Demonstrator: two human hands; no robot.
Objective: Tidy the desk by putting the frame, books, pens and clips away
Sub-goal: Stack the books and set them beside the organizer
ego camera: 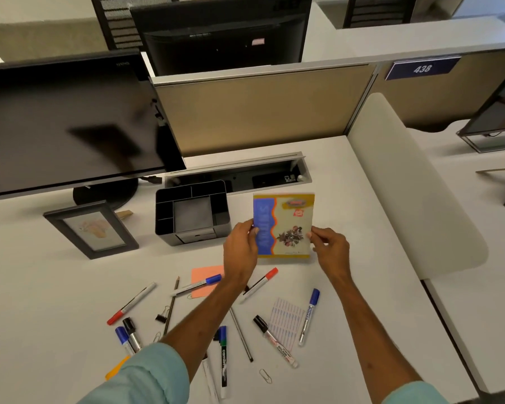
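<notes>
I hold a small book (pixel 289 223) with a blue and yellow cover upright above the desk. My left hand (pixel 239 249) grips its left edge and my right hand (pixel 330 249) pinches its right edge. A dark picture frame (pixel 91 228) stands to the left by the monitor base. A black desk organiser (pixel 191 212) with empty compartments sits just left of the book. Several markers lie scattered near me, among them a red-capped marker (pixel 260 284) and a blue-capped marker (pixel 309 316). A black binder clip (pixel 162 314) and a paper clip (pixel 266 376) lie among them.
A large monitor (pixel 70 121) fills the left. An open cable tray (pixel 239 173) runs behind the organiser. An orange sticky note (pixel 206 279) and a label sheet (pixel 286 319) lie among the pens. A white divider (pixel 405 185) bounds the desk on the right.
</notes>
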